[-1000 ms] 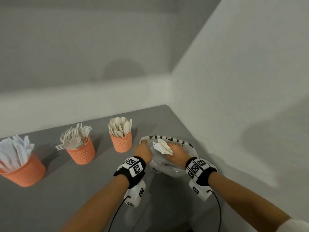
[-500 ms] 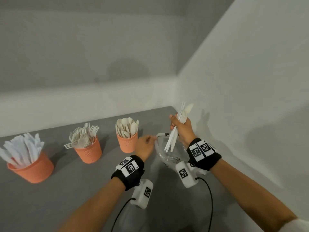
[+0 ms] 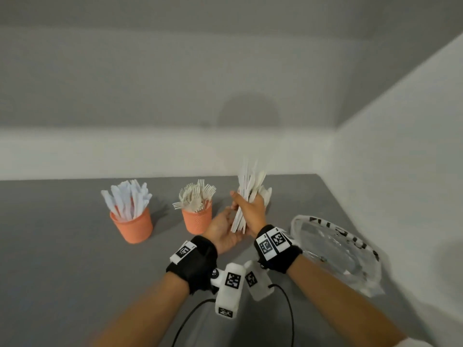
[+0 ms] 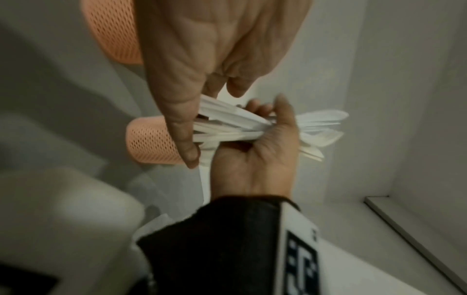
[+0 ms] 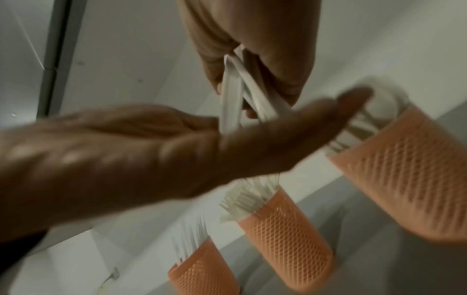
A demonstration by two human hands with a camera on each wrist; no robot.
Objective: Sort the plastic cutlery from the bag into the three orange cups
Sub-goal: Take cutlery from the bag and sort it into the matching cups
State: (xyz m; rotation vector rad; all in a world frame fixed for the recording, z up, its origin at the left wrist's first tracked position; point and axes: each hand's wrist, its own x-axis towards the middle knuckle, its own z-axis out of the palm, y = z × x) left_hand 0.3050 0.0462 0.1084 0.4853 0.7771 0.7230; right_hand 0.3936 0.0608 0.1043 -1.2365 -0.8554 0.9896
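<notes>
Three orange cups [image 5: 285, 235], one clear bag [image 3: 335, 251], and two hands [image 3: 250, 211] show; the cutlery is too bunched to count.

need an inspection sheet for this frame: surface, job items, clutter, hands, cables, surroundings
Surface: grey table, in a corner.
Job's things: knife cup and fork cup upright and filled; third cup behind the hands in head view; clear bag lying flat at right, looks nearly empty; cutlery bundle held upright above the table.
Clutter: nothing seen.
Grippers: right hand grips the bundle mid-length; left hand open, palm cupped at the handle ends.
Cables: black cables trail from the wrist cameras toward the person.
Surroundings: pale walls behind and right.
</notes>
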